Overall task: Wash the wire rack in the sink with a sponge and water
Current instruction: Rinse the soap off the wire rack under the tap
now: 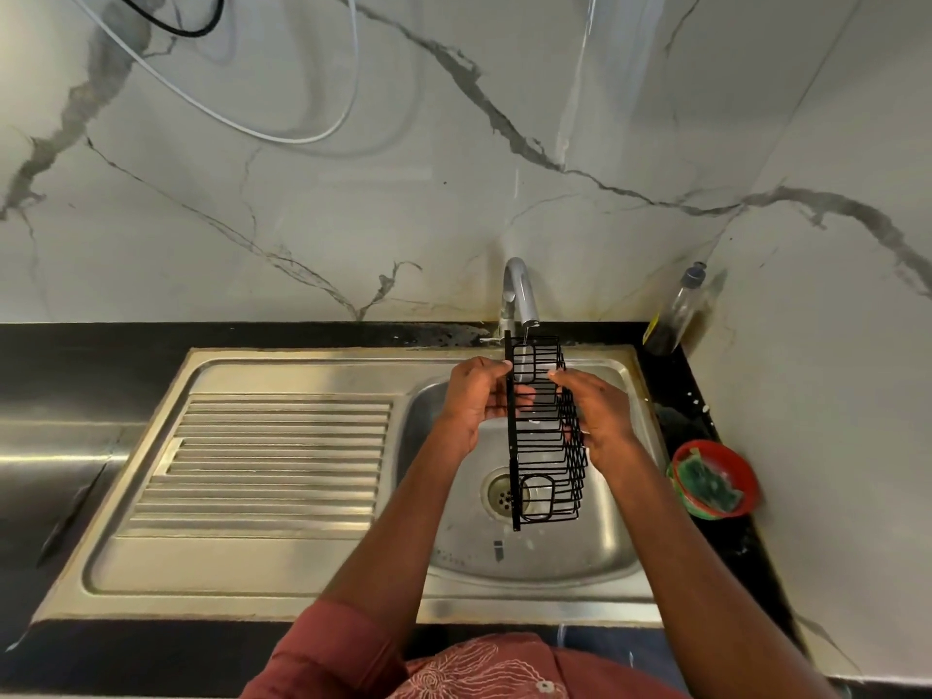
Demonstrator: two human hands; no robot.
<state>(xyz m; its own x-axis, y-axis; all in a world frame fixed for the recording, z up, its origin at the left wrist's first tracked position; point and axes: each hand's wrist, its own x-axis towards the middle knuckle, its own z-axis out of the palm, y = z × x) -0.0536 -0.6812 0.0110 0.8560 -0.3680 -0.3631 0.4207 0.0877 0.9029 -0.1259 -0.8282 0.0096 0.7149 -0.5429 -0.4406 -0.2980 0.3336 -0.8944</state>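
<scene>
sink (282,567): brushed steel, dull sheen | wire rack (547,446) over sink: black coated metal, matt | tap (522,295) behind sink: polished metal | table (101,345): black glossy stone | bowl (716,479) right of sink: red plastic

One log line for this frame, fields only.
phase: rinsing | black wire rack: held under chrome tap over steel sink | left hand, right hand: gripping rack | green sponge: red bowl, unused

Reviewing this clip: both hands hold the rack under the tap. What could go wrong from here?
The black wire rack is held only at its sides by the left hand and right hand; wet, it might slip into the steel sink. The green sponge sits aside in the red bowl, so scrubbing may be skipped.
</scene>
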